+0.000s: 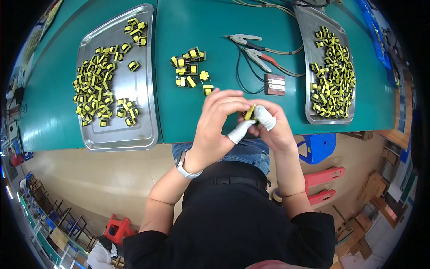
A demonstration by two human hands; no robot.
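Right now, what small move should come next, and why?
Probably carry the yellow-and-black transformer to the metal-topped block: the left hand and right hand hold it between their fingers, and that block lies on the green table just beyond the right hand, its metal top uncovered.

2 metal trays (142, 101) up, folks! Each has dozens of yellow-blk pcs (95, 92), too heaped for an exact no. Btwn trays: approx. 11 loose pcs (194, 51), some overlapping. 2 hands now, L hand (212, 121) & R hand (278, 131), w/ 1 visible pc (250, 113) there, 2 white finger covers (239, 131), 1 wristband (181, 167). 2 clamps (249, 37), 1 brown block (274, 84). Flr: 1 blue stool (324, 147), 1 red stool (117, 230), 2 red forks (326, 176).
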